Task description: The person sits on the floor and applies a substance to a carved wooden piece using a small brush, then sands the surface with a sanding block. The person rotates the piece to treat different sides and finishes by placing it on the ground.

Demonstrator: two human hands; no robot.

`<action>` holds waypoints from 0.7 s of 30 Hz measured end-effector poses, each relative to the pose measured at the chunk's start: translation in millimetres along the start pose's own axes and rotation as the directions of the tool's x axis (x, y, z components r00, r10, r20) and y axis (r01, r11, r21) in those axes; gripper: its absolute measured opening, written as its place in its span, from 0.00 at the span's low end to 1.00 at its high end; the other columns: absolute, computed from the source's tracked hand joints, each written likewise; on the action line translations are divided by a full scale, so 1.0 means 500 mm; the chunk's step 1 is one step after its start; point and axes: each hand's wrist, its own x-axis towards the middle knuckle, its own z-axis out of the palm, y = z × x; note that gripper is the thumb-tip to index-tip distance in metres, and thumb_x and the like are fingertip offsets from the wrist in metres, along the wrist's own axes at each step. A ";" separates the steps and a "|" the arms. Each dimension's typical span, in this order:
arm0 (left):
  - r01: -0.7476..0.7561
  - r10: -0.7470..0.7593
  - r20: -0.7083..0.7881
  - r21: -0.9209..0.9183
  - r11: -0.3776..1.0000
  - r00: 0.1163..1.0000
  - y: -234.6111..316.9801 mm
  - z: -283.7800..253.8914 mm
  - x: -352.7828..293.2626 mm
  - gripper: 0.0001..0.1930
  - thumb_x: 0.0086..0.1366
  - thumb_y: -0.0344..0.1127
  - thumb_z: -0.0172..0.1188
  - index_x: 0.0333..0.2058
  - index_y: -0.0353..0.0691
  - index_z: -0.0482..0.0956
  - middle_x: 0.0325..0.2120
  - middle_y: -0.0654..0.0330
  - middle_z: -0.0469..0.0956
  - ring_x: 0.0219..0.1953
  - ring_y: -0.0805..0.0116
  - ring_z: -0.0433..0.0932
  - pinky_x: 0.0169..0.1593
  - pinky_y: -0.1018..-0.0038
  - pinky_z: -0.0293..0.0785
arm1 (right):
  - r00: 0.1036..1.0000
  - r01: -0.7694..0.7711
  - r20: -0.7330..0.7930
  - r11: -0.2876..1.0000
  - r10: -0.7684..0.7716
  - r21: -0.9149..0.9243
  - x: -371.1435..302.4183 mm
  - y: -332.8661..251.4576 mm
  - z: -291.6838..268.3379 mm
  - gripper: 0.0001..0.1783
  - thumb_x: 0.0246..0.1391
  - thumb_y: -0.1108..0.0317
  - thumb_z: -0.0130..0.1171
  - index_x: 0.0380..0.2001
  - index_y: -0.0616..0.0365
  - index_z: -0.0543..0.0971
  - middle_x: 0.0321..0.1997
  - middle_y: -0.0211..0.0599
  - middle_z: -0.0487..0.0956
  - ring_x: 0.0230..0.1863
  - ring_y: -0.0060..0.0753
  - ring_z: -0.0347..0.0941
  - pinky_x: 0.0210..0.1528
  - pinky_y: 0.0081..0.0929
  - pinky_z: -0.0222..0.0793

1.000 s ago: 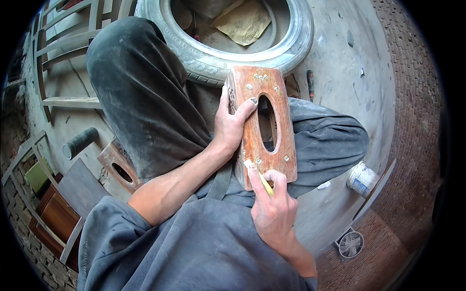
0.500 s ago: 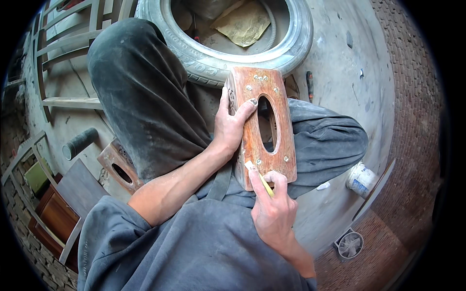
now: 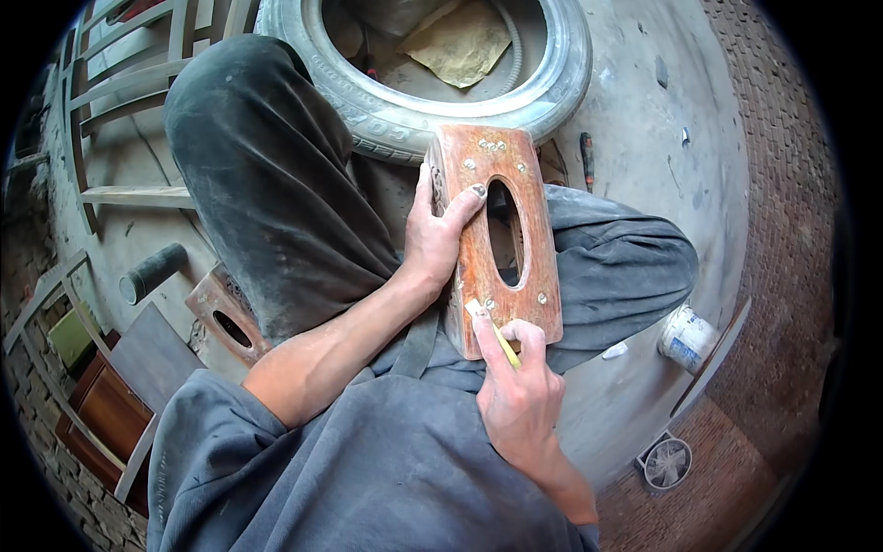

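A reddish-brown wooden tissue box [image 3: 541,248] with an oval opening lies across my lap. Pale filler-like spots dot its top near both ends, and its left side looks carved. My left hand [image 3: 437,230] grips that side, thumb on top beside the opening, other fingers mostly hidden. Pinched in my right hand [image 3: 520,396] is a small yellow-handled scraper [image 3: 509,351]. Its whitish tip rests at the near end of the box top, close to one pale spot, with my index finger pressed along it.
Ahead lies a dusty tyre [image 3: 405,124] with yellowish paper [image 3: 460,46] inside. A screwdriver [image 3: 588,164] and white tub [image 3: 686,339] are at right. Another tissue box [image 3: 225,317], a dark cylinder [image 3: 154,273] and wooden frames [image 3: 138,195] stand left.
The scraper's tip has shifted slightly forward on the box top, with my right index finger following. My left hand keeps its hold, and the box has barely moved.
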 end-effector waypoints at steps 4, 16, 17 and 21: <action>-0.027 0.027 -0.002 0.020 0.999 1.000 -0.011 -0.004 0.005 0.45 0.69 0.41 0.69 0.77 0.31 0.57 0.63 0.47 0.77 0.62 0.62 0.77 0.67 0.67 0.72 | 0.998 0.055 -0.004 0.998 -0.055 -0.007 0.011 0.013 0.004 0.38 0.46 0.82 0.65 0.64 0.44 0.84 0.46 0.33 0.76 0.33 0.36 0.83 0.29 0.38 0.79; 0.019 -0.019 -0.013 0.031 0.999 1.000 -0.008 -0.005 0.000 0.48 0.68 0.44 0.69 0.77 0.29 0.55 0.66 0.45 0.74 0.64 0.62 0.76 0.68 0.68 0.70 | 0.997 0.071 0.013 0.997 -0.071 0.012 0.015 0.021 0.001 0.37 0.47 0.80 0.65 0.63 0.46 0.84 0.47 0.34 0.76 0.34 0.38 0.83 0.30 0.39 0.80; 0.015 -0.015 -0.010 0.027 1.000 1.000 -0.010 -0.005 0.001 0.48 0.68 0.44 0.69 0.77 0.29 0.55 0.66 0.45 0.74 0.64 0.62 0.76 0.68 0.68 0.70 | 0.997 0.078 0.004 0.997 -0.078 0.007 0.004 0.022 0.002 0.37 0.47 0.80 0.66 0.63 0.47 0.84 0.47 0.34 0.76 0.34 0.38 0.83 0.30 0.39 0.80; 0.004 -0.004 -0.007 0.028 1.000 1.000 -0.014 -0.007 0.004 0.47 0.69 0.43 0.69 0.78 0.29 0.54 0.66 0.46 0.74 0.64 0.62 0.76 0.69 0.68 0.70 | 0.996 0.086 0.009 0.996 -0.087 0.023 0.022 0.019 0.000 0.36 0.46 0.81 0.66 0.62 0.47 0.84 0.47 0.33 0.77 0.34 0.37 0.83 0.30 0.38 0.79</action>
